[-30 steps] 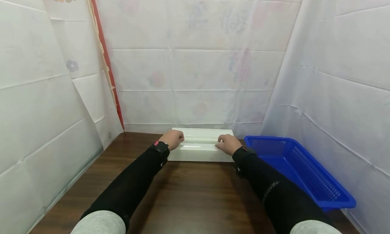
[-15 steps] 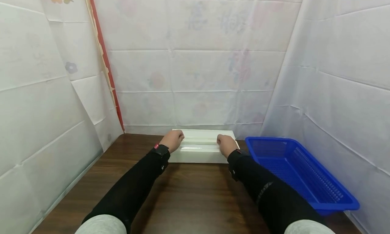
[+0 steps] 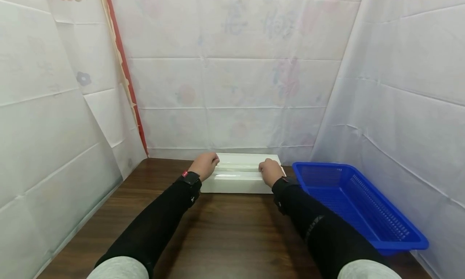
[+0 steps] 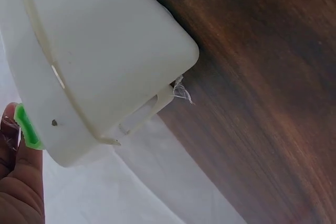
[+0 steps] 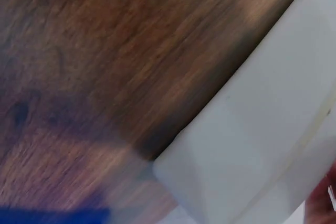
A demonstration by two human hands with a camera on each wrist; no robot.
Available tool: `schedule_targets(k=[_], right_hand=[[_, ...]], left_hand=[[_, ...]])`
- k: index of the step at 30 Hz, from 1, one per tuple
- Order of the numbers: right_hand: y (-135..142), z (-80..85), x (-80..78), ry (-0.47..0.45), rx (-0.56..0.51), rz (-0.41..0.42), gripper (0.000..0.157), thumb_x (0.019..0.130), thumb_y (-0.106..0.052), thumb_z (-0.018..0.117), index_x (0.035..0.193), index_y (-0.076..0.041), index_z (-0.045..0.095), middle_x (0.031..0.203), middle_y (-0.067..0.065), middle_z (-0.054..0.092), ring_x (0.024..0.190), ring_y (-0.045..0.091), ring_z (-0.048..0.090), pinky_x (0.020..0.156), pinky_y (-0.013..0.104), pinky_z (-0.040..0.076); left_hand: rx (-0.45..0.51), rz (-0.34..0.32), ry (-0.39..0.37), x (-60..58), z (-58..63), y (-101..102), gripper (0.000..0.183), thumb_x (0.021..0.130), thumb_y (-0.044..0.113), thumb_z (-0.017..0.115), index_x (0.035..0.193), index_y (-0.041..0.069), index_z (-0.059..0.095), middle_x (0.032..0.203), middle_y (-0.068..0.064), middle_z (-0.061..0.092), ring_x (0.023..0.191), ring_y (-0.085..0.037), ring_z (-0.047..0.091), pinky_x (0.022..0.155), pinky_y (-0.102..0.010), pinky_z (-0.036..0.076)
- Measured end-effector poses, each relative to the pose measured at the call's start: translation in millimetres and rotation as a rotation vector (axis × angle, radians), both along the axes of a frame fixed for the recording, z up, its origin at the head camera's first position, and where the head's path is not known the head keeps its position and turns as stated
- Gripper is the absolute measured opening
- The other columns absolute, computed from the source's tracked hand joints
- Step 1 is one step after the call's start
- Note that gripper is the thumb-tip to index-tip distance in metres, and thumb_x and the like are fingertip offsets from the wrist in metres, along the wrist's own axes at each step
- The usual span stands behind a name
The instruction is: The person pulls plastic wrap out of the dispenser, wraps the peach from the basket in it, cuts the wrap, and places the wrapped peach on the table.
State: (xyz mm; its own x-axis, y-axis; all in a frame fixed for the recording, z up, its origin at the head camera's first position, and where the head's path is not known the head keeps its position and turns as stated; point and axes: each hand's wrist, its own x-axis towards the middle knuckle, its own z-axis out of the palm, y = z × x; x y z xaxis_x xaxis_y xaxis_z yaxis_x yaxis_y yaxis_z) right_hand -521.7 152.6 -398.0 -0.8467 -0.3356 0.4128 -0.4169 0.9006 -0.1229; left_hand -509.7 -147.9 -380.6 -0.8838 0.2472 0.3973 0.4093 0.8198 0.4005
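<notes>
A long white plastic cling film dispenser (image 3: pixel 236 186) lies across the far part of the table, its ridged top facing up. My left hand (image 3: pixel 205 166) is over its left end, fingers curled, pinching clear cling film (image 4: pixel 8 129) right by a green tab (image 4: pixel 27 127) in the left wrist view. Over the right end is my right hand (image 3: pixel 271 173), also with curled fingers, gripping the film's other side; its fingertips are mostly out of the right wrist view. A glossy strip shows between the hands. A crumpled wisp of clear film (image 4: pixel 181 92) hangs from the dispenser's end.
A blue perforated plastic basket (image 3: pixel 348 198) stands to the right of the dispenser. Brown wood-grain table (image 3: pixel 232 234) stretches in front. White sheeting (image 3: pixel 236 85) hangs behind and on both sides.
My right hand has shifted slightly left and its fingers have curled tighter. The left hand and dispenser have stayed nearly in place.
</notes>
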Motion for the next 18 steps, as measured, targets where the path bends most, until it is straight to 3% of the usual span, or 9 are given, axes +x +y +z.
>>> schedule_targets(k=[4, 9, 14, 18], right_hand=[[8.0, 2.5, 2.1, -0.042, 0.036, -0.068, 0.011, 0.097, -0.004, 0.070, 0.086, -0.005, 0.075, 0.093, 0.015, 0.071, 0.089, 0.034, 0.068, 0.084, 0.048, 0.056], [21.5, 3.9, 2.6, -0.089, -0.003, -0.054, 0.015, 0.098, 0.004, 0.063, 0.094, -0.003, 0.076, 0.102, 0.015, 0.077, 0.092, 0.031, 0.070, 0.087, 0.047, 0.057], [29.7, 6.3, 2.3, -0.086, -0.097, -0.047, 0.023, 0.098, 0.008, 0.056, 0.097, -0.003, 0.077, 0.102, 0.014, 0.077, 0.089, 0.028, 0.066, 0.085, 0.045, 0.055], [30.8, 12.7, 6.8, -0.087, -0.199, -0.025, 0.023, 0.099, 0.007, 0.052, 0.093, -0.002, 0.072, 0.096, 0.014, 0.072, 0.082, 0.027, 0.058, 0.081, 0.043, 0.050]], left_hand=[[0.005, 0.003, -0.003, -0.1, -0.2, -0.9, 0.024, 0.111, 0.020, 0.057, 0.115, 0.003, 0.073, 0.106, -0.009, 0.075, 0.096, -0.023, 0.070, 0.086, -0.042, 0.057], [-0.010, -0.018, 0.003, -1.5, 1.0, -3.0, 0.023, 0.109, 0.024, 0.063, 0.115, 0.005, 0.075, 0.103, -0.008, 0.075, 0.093, -0.022, 0.069, 0.085, -0.042, 0.057], [-0.044, -0.045, -0.021, -2.8, 3.4, -6.7, 0.032, 0.100, 0.020, 0.076, 0.127, 0.002, 0.073, 0.106, -0.009, 0.075, 0.098, -0.024, 0.070, 0.089, -0.043, 0.058], [-0.054, -0.021, -0.005, -2.6, 7.8, -7.6, 0.021, 0.100, 0.013, 0.074, 0.120, 0.004, 0.076, 0.110, -0.011, 0.077, 0.104, -0.027, 0.072, 0.092, -0.044, 0.059]])
